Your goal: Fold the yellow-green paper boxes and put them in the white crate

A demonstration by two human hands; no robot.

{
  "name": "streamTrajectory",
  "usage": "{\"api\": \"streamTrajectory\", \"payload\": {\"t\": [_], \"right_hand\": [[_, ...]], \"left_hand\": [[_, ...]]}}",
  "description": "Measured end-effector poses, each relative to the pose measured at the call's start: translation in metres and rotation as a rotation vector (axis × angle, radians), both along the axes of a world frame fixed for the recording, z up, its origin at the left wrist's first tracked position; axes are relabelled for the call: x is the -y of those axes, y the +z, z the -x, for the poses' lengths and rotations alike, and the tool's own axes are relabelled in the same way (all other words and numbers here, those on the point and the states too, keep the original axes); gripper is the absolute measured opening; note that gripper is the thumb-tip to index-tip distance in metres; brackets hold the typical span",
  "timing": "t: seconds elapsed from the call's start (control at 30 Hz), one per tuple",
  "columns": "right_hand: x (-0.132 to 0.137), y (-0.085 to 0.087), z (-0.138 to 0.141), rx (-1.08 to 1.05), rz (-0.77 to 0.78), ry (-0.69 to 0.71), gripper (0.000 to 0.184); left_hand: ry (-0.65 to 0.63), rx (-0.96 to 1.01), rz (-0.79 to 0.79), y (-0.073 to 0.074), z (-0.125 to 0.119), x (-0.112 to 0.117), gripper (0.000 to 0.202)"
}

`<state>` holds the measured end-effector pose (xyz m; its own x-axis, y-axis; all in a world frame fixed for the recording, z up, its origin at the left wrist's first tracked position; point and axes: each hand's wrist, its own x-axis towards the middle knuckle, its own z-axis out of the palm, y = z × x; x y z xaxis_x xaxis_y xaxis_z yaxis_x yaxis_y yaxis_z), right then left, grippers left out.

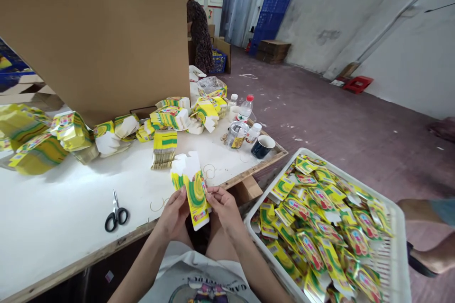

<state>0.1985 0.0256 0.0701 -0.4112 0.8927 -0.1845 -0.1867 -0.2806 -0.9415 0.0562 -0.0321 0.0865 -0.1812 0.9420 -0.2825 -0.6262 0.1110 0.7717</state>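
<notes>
A yellow and green cardboard box [196, 196] with its white flaps standing up is held over my lap at the table's front edge. On its left side my left hand [175, 212] closes its fingers and thumb on the card. My right hand [223, 206] pinches the opposite edge. Just beyond the box stands a stack of flat cartons [165, 147], and a thin rubber band [209, 170] lies on the white table. Black-handled scissors [115, 214] rest to the left of my hands.
A white plastic basket [400, 232] full of yellow cartons stands at my right. Bundles of cartons [103, 137] line the table before a large brown cardboard sheet [117, 33]. A dark mug [262, 147], a jar [237, 136] and bottles stand at the right corner. A person [199, 33] stands farther back.
</notes>
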Motion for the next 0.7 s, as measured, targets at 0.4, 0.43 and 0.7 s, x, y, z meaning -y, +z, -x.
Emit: {"api": "streamTrajectory", "payload": {"t": [0.4,0.43,0.7], "right_hand": [[0.013,0.02,-0.006,-0.018,-0.015,-0.066,0.035],[0.016,0.022,-0.006,0.004,-0.032,-0.064,0.034],[0.023,0.013,-0.016,0.293,-0.277,-0.142,0.021]], "left_hand": [[0.044,-0.057,-0.063,0.002,-0.017,0.002,0.038],[0.067,-0.108,-0.058,-0.001,-0.018,0.001,0.037],[0.118,-0.344,-0.079,-0.002,-0.023,0.001,0.049]]}}
